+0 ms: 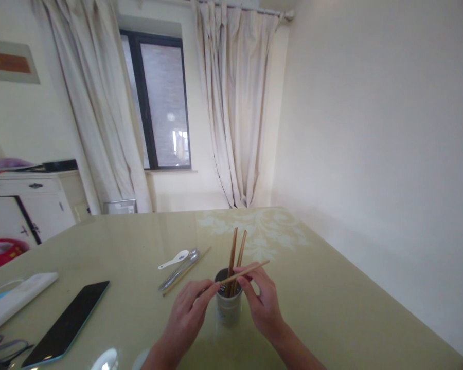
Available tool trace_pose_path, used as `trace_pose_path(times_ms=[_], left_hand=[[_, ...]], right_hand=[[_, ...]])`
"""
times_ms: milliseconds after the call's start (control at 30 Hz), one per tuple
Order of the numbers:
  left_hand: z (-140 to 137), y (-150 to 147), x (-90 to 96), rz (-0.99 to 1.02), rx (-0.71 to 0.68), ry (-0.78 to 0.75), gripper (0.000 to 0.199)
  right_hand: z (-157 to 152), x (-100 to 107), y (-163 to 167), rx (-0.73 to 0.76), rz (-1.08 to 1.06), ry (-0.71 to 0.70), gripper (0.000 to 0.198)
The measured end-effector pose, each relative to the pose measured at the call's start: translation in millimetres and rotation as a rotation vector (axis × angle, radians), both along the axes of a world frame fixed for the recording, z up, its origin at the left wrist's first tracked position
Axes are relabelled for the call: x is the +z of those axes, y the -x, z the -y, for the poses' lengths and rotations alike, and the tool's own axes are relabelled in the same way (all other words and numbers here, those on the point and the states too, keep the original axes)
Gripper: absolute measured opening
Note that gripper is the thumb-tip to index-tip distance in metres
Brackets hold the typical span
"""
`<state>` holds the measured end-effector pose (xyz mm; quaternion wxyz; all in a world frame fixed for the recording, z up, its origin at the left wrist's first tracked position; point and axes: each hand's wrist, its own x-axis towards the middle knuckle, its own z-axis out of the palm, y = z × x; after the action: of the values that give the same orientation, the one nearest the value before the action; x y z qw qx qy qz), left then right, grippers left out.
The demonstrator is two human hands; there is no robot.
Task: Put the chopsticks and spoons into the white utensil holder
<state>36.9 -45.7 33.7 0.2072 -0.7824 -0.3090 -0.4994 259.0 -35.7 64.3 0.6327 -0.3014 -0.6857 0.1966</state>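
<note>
Between my two hands a light wooden chopstick is held slantwise over a grey utensil holder. My left hand pinches its lower left end, and my right hand grips it nearer the upper right end. Several brown chopsticks stand upright in the holder, leaning a little to the right. Left of the holder lie a white spoon, metal spoons side by side, and another light chopstick along their edge.
A black tablet-like device, a white power strip-like object and eyeglasses lie on the table's left side. The wall runs along the right edge of the table. A white cabinet stands behind at left.
</note>
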Motion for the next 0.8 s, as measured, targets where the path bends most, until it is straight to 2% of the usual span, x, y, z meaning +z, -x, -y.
trace_pose_path(times_ms=[100,200,333,433,567,800], left_hand=[[-4,7,-2.1,0.006,0.068,0.047,0.03],[-17,22,-6.7,0.063,0.27,0.163,0.029],[-33,44,-16.7,-0.006,0.61,0.49,0.027],[-34,49,-22.8,-0.139,0.774,0.721,0.028],[-31,45,-22.3,-0.21,0.855,0.845,0.03],[-32,45,-17.5,-0.194,0.848,0.897,0.032]], right_hand=[[-2,2,0,0.027,-0.181,0.114,0.024],[-8,7,-5,-0.046,-0.385,0.158,0.031],[-16,13,-16,-0.147,-0.477,0.158,0.036],[-19,14,-19,-0.16,-0.463,0.167,0.039],[-20,10,-16,-0.154,-0.41,0.2,0.04],[-22,-3,-13,-0.099,-0.249,0.308,0.041]])
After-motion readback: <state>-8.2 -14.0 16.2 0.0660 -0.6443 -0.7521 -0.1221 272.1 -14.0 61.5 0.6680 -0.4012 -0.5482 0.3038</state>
